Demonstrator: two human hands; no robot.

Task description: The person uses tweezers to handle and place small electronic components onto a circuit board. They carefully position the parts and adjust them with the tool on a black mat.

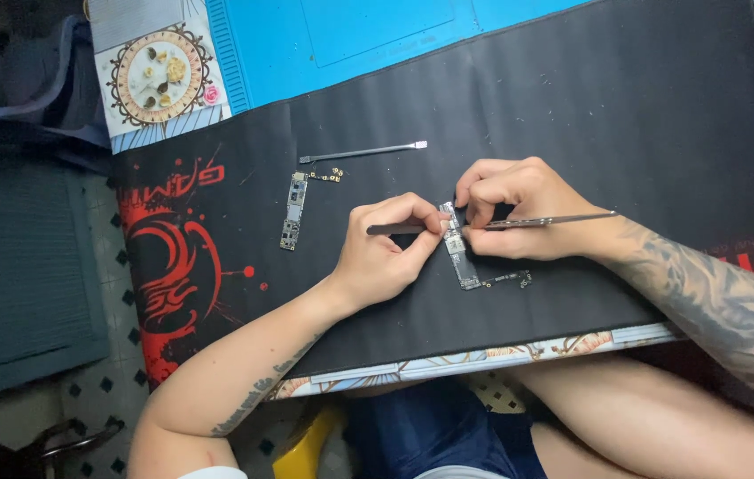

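Both hands are on the circuit board (459, 251), which lies flat on the black mat (572, 115) close to its near edge, roughly mid-width. My left hand (386, 253) is pinched shut on a dark flat tool (397, 229), thumb and forefinger clamping it, tip meeting the board's upper end. My right hand (519, 208) is closed on thin metal tweezers (541, 220), fingers curled tight around them, handle running out towards the mat's right edge, tips down on the same upper end of the board. The two hands nearly touch over the board; its lower end, with a small side tab pointing right, pokes out below them. A second circuit board (293, 210) lies well apart to the left, near the red print at the mat's left edge, with a small gold-dotted strip at its top. Just beyond it, further from me, a slim metal pry bar (363, 153) lies flat, loose. A blue mat (368, 35) sits against the far edge, and a round patterned dish (162, 75) with small bits in it is at the far left corner.
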